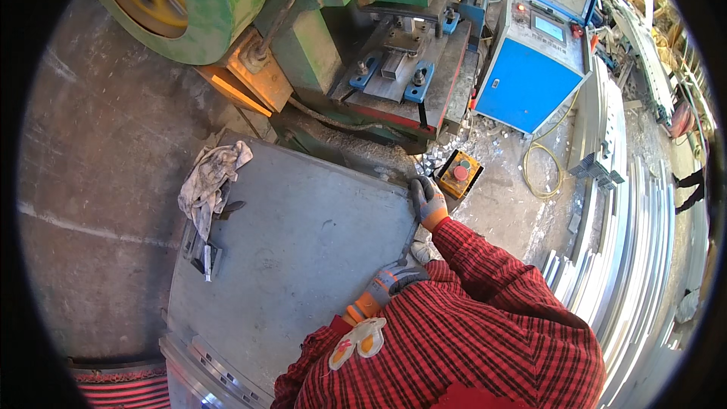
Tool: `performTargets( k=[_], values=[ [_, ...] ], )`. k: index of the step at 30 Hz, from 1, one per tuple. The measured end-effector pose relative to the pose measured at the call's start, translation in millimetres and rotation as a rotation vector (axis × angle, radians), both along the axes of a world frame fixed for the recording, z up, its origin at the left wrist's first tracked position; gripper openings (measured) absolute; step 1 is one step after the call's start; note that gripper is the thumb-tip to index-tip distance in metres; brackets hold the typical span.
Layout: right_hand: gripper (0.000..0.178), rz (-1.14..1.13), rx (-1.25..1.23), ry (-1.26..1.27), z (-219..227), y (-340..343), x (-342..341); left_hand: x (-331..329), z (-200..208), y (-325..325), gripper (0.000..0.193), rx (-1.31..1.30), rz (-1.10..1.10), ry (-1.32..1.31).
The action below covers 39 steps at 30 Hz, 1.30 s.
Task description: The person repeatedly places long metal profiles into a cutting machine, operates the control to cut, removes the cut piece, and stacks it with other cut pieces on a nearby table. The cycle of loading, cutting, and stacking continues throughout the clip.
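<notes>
Both my hands wear grey gloves with orange cuffs, at the right side of a grey metal table (303, 216). My right hand (429, 202) is closed over the table's far right corner, its fingers bent along the edge. Nearer to me, my left hand (388, 286) lies at the table's near right edge, with its fingers stretched to the right and no object seen in it. A pale, crumpled thing (424, 252) shows beside the edge between my arms. Just beyond my right hand is a yellow control box (459, 174) with a red button.
A green press (318, 45) with a clamped die (394, 66) stands beyond the table. A blue control cabinet (526, 76) is at the far right, near a yellow cable (541, 174). Long metal profiles (621, 265) lie at right. A dirty rag (214, 178) hangs over the table's left edge.
</notes>
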State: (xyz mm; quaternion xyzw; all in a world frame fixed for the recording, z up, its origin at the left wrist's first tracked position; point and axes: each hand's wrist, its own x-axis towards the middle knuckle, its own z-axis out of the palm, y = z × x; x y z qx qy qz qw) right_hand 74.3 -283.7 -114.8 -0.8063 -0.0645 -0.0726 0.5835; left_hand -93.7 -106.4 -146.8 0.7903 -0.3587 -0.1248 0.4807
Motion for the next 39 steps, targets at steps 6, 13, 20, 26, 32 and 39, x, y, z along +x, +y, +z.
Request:
performTargets(
  k=[6,13,20,26,32,39],
  values=[
    [0.022,0.002,-0.006,0.001,4.1,1.4,-1.2,0.0,1.1,3.3,0.044,0.041,-0.011,-0.013],
    [0.022,-0.005,0.01,0.0,-1.5,1.1,0.4,-0.7,18.5,0.5,0.043,0.052,0.015,0.057],
    [0.022,-0.011,0.015,0.003,-2.0,0.9,0.7,-0.7,7.5,1.0,0.042,0.005,-0.008,0.052],
    [0.022,-0.012,0.007,-0.006,1.6,1.9,-0.5,-0.6,4.5,4.1,0.044,0.018,-0.029,0.036],
    [0.022,-0.01,-0.001,-0.001,-1.5,1.0,-0.2,0.2,0.2,5.2,0.045,-0.045,-0.045,-0.044],
    [0.022,-0.005,0.028,0.01,0.4,1.8,-1.4,1.8,2.6,3.9,0.05,-0.04,-0.018,-0.156]
  ],
)
